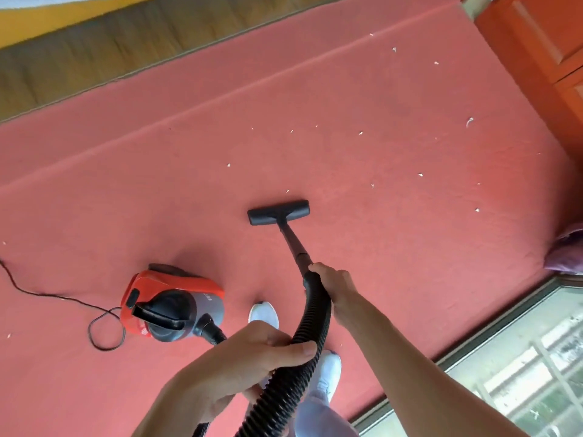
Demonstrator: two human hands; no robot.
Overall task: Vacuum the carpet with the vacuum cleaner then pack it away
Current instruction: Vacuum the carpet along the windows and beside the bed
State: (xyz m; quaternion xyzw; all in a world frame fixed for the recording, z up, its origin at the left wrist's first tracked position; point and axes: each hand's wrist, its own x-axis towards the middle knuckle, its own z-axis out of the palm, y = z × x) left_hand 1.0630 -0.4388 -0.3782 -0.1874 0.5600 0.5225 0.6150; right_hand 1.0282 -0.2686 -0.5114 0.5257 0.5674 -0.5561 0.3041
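Pink carpet (378, 279), white scraps (469, 122) toward its right edge: vacuuming looks under way. Right hand (332, 285) grips the wand (291, 241), left hand (252, 357) holds the hose (315, 320); the red vacuum cleaner (173, 304) sits mid-carpet. Next, push the nozzle (278, 212) to the scraps.

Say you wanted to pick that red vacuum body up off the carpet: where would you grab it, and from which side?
Grip the black carry handle on top of the red vacuum body, reaching straight down from above. It is a bar running along the top, so fingers could probably curl round it. The shell below is rounded and smooth, and the hose plugs into the near end.
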